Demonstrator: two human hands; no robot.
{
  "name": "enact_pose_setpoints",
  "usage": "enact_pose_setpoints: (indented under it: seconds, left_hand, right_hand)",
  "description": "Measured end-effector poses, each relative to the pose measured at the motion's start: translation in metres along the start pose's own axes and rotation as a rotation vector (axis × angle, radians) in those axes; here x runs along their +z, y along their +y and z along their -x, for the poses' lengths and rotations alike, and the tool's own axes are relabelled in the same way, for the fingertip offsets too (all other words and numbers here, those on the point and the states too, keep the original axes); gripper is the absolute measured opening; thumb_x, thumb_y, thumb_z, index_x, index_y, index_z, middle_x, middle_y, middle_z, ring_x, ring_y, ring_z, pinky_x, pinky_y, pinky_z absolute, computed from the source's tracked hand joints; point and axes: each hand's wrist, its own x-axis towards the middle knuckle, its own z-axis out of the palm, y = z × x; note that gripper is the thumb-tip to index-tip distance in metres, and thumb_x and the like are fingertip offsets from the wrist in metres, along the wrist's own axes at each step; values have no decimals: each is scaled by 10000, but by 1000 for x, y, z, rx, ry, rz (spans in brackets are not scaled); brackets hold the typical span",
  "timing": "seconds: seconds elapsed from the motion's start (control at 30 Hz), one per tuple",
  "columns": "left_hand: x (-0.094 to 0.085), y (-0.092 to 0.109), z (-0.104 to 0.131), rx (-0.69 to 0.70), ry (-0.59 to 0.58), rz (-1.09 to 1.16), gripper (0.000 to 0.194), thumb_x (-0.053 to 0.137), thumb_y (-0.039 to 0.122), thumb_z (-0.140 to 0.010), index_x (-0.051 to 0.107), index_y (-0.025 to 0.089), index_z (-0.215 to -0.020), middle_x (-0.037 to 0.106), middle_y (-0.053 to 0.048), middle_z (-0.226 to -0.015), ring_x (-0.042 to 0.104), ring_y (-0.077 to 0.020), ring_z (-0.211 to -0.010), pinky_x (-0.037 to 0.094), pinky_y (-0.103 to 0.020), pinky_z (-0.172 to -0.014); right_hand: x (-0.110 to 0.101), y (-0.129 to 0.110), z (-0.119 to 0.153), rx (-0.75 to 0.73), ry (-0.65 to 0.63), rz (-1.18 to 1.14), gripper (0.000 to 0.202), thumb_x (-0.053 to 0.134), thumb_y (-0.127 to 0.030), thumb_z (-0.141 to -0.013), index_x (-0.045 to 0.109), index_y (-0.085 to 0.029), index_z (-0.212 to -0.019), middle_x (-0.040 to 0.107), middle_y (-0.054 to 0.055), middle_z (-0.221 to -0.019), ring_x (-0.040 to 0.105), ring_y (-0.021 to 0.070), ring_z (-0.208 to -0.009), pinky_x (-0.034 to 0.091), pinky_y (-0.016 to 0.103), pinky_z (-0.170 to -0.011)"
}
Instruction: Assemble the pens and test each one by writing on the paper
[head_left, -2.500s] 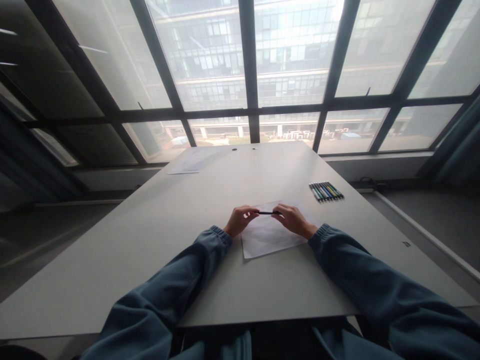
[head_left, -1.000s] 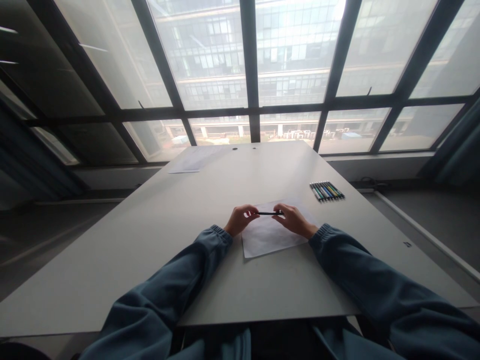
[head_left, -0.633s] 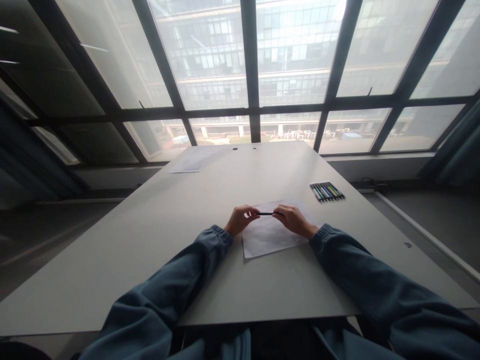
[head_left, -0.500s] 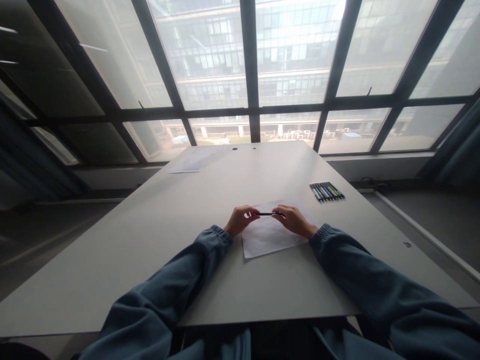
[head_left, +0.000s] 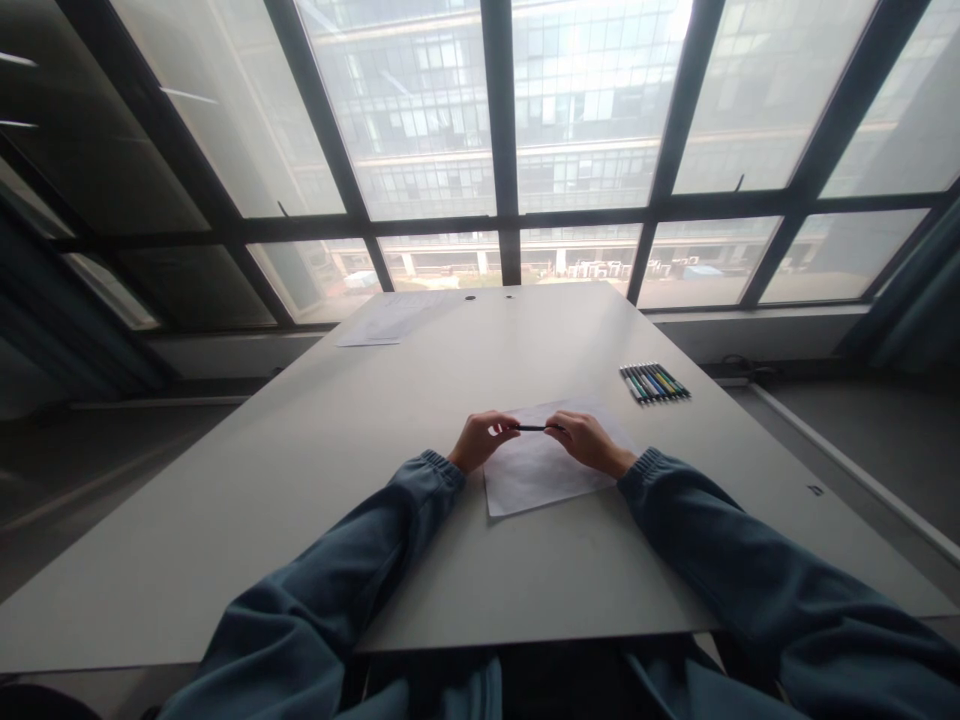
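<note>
A slim black pen (head_left: 532, 428) is held lengthwise between the two hands, lying level from left to right above the upper part of a white sheet of paper (head_left: 544, 475). The left hand (head_left: 480, 440) has its thumb and fingers closed on the pen's left end, with the fingers curved so that a small gap shows behind the pinch. The right hand (head_left: 585, 440) is closed around the other end in a similar pinch, its fingertips covering that end, so only the pen's middle shows plainly.

The sheet lies at a slight angle on the white tabletop (head_left: 300, 480), its near left corner toward the person, its right side partly under the right hand and wrist. Beyond the right hand, near the tabletop's right edge, a row of pens (head_left: 654, 383) lies side by side, with green, blue and yellow among their colours. More paper (head_left: 390, 318) lies at the far left corner. Behind the far edge stand large dark-framed windows (head_left: 506, 130), with a curtain (head_left: 64, 300) at the left.
</note>
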Motion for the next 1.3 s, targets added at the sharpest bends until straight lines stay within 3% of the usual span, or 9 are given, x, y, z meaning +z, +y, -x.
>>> enact_pose_setpoints:
  seconds: [0.17, 0.27, 0.4, 0.63, 0.7, 0.8, 0.87, 1.07, 1.3]
  left_hand:
    - [0, 0, 0, -4, -10, 3, 172, 768, 306, -792, 762, 171, -899, 723, -42, -764, 613, -125, -640, 529, -256, -653]
    - [0, 0, 0, -3, -7, 11, 181, 765, 314, -796, 760, 168, -901, 724, -45, -767, 612, -126, -644, 529, -258, -655]
    - [0, 0, 0, 17, -6, 31, 197, 750, 335, -810, 757, 165, -909, 714, -48, -766, 604, -125, -645, 524, -260, -653]
    - [0, 2, -3, 16, 38, 40, 406, 701, 439, -840, 679, 178, -1150, 722, -72, -938, 620, -141, -734, 515, -272, -684]
    - [0, 2, -4, -37, 58, 8, 357, 584, 475, -915, 699, 164, -1047, 715, -62, -895, 623, -146, -753, 496, -268, -699]
    - [0, 1, -3, -113, -1, -51, 554, 370, 520, -991, 680, 146, -726, 655, -32, -678, 592, -136, -649, 452, -255, -656]
    - [0, 0, -2, -147, -47, -76, 618, 346, 548, -987, 642, 145, -625, 609, -17, -589, 555, -126, -576, 426, -247, -614]
    - [0, 1, -3, -128, -81, -61, 489, 488, 517, -947, 675, 148, -686, 664, -29, -642, 586, -130, -621, 450, -246, -651]
    - [2, 1, -3, -45, 4, -36, 237, 699, 396, -839, 678, 180, -934, 705, -31, -834, 629, -147, -730, 474, -267, -667]
  right_hand:
    - [3, 4, 1, 12, 17, -63, 143, 650, -300, -901, 618, -208, -1006, 687, 44, -878, 609, 167, -718, 433, 257, -664]
    - [2, 3, 1, 24, 15, -30, 72, 613, -273, -919, 622, -208, -947, 668, 32, -807, 581, 157, -669, 408, 250, -628]
    - [0, 0, 0, 11, 3, -7, 122, 556, -298, -959, 633, -208, -927, 669, 42, -825, 578, 156, -685, 399, 251, -642]
    - [2, 0, -1, 14, 31, -15, 156, 528, -311, -977, 638, -206, -938, 675, 51, -843, 587, 163, -708, 406, 257, -664]
    - [1, 0, -1, 15, 37, -13, 159, 524, -312, -979, 639, -208, -942, 677, 53, -846, 590, 164, -714, 408, 258, -669]
    - [1, -1, -1, 10, 37, -9, 166, 526, -320, -978, 642, -208, -942, 677, 54, -847, 591, 163, -713, 411, 257, -669]
    - [0, -2, -1, 9, 29, -6, 170, 527, -323, -978, 643, -205, -938, 676, 54, -845, 589, 161, -707, 413, 255, -669]
    - [0, -2, -1, 13, 15, -5, 174, 526, -316, -979, 652, -203, -942, 680, 57, -847, 602, 163, -725, 415, 255, -679]
    - [0, -2, -1, 30, 17, 22, 191, 517, -332, -983, 661, -213, -942, 690, 58, -854, 608, 171, -724, 410, 264, -676]
